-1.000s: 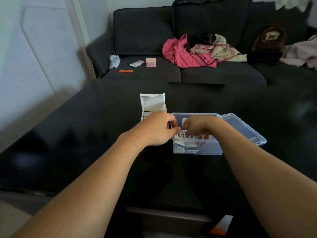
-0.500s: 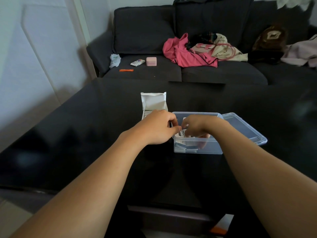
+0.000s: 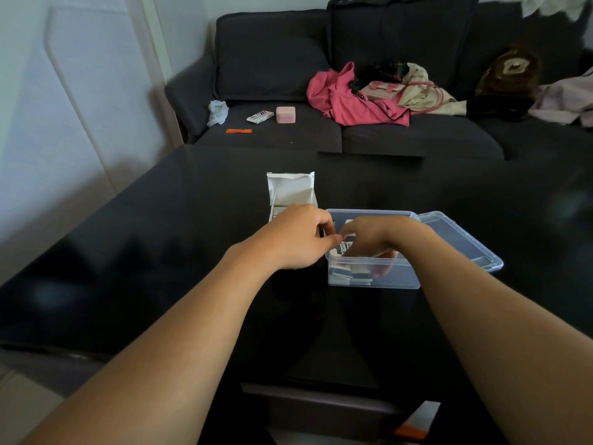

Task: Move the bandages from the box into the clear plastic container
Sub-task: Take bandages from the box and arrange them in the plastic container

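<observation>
Nothing has shifted: both hands' fingers pinch bandages point(image 3: 345, 248) over the container point(image 3: 372, 279); box point(image 3: 290, 194) half hidden.

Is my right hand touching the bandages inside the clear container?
Touching. In the head view the right hand reaches into the clear container, its fingers curled on a bandage above the pile.

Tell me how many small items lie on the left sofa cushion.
4: a white crumpled bag by the armrest, an orange packet in front, a white carton, a pink box on the right.
</observation>
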The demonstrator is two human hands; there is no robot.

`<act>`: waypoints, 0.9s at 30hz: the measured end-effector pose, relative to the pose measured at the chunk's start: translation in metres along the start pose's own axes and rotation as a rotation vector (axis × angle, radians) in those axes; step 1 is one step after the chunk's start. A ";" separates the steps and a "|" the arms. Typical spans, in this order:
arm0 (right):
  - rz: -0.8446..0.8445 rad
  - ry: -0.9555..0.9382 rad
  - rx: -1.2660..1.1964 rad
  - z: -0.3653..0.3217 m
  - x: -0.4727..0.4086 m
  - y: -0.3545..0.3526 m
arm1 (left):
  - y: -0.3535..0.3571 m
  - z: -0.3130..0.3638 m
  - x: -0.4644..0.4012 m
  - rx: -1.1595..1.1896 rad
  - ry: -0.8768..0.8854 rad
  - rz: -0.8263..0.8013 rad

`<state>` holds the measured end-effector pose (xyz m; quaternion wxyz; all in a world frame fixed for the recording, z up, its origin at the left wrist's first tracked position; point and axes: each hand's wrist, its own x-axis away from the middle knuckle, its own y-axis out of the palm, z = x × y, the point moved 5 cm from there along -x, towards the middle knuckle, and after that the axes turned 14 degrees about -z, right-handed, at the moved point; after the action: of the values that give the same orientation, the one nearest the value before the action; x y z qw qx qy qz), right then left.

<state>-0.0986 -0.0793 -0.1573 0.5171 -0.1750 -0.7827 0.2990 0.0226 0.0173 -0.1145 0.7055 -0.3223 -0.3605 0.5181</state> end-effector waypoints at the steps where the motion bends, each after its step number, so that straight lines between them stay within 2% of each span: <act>1: 0.007 0.003 0.016 -0.001 0.000 0.000 | 0.000 0.000 0.000 0.000 0.001 0.002; 8: 0.066 0.043 0.098 -0.003 -0.011 0.001 | 0.000 -0.001 0.000 0.006 0.000 -0.001; 13: 0.126 0.004 0.165 -0.005 -0.014 0.000 | 0.000 -0.001 0.000 0.006 -0.003 0.002; 19: 0.062 -0.084 -0.007 -0.006 0.004 0.000 | 0.000 -0.001 -0.001 0.006 -0.002 0.002; 27: 0.003 -0.044 -0.120 -0.001 0.011 -0.002 | -0.006 -0.009 0.001 0.019 0.005 0.063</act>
<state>-0.1020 -0.0745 -0.1478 0.4878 -0.2002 -0.8103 0.2558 0.0334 0.0158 -0.1139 0.6928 -0.3281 -0.3436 0.5425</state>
